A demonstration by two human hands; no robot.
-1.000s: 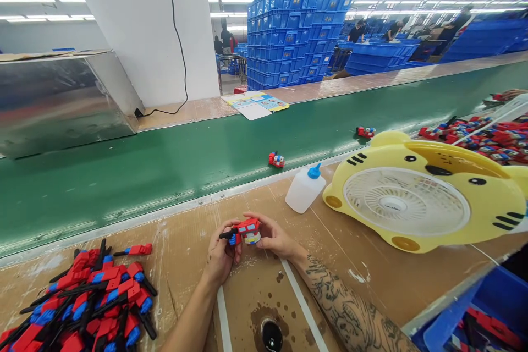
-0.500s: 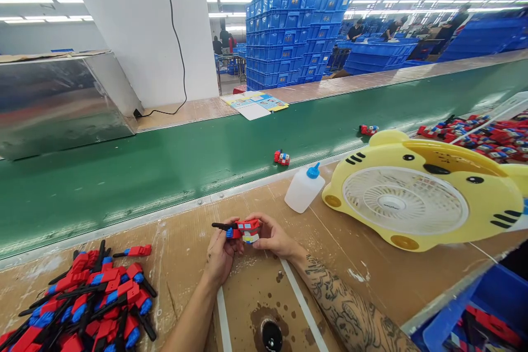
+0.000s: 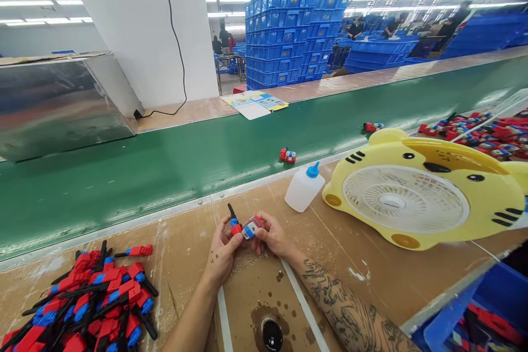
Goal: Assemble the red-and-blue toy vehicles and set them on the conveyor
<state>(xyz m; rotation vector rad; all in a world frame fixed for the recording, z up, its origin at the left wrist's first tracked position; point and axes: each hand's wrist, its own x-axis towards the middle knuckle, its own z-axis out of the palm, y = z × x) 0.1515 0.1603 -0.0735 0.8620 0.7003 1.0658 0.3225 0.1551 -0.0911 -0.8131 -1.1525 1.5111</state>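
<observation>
Stacked blue crates [image 3: 278,38], white pillar [image 3: 142,27].

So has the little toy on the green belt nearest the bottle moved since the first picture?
Yes: the toy has moved right along the green belt, closer to the standing bottle.

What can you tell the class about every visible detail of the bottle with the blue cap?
The bottle looks like translucent whitish plastic, with a broad, slope-shouldered body and a blue cap tapering to a thin tip. It stands upright on the brown work surface, beside the yellow fan. Only that surface seems to touch it; any contents cannot be made out.
</observation>
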